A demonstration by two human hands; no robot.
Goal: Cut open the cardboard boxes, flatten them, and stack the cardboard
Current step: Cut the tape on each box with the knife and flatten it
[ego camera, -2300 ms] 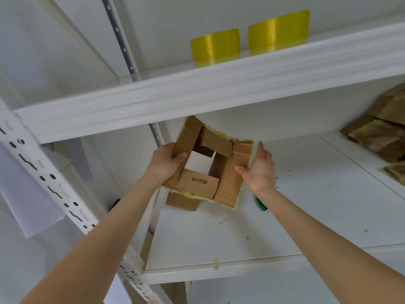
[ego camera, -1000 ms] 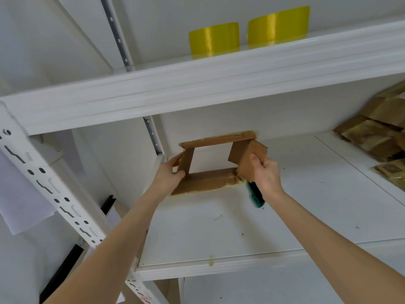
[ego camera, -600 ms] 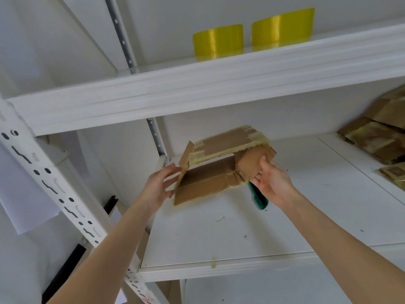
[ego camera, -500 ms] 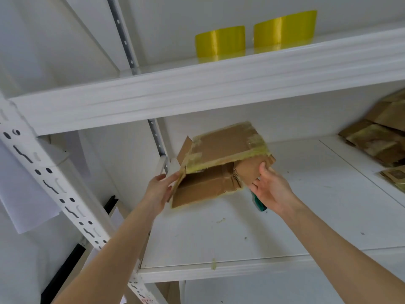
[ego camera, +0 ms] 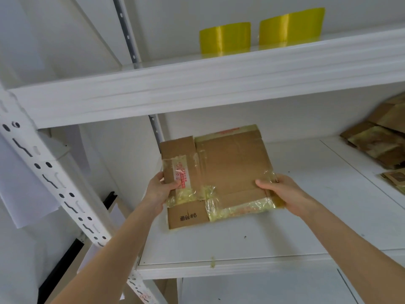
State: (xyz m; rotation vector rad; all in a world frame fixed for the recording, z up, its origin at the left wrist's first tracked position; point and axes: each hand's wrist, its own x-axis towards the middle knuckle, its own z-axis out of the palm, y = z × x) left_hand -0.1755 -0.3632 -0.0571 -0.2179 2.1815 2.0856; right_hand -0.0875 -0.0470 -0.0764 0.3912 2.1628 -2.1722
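Cardboard sheet [ego camera: 230, 170] pinched flat between left hand [ego camera: 160, 190] and right hand [ego camera: 283, 193]; its underside hidden

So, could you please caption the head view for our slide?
Left hand and right hand hold a flattened cardboard box, patched with tape, over a white shelf.

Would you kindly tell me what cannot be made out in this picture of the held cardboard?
Head view:
Fingers of the left hand and right hand: hidden beneath the cardboard; only thumbs show.
Red label print: too small to read.
Cardboard pile: cut off by the right edge.
Shelf behind the cardboard: covered by it.
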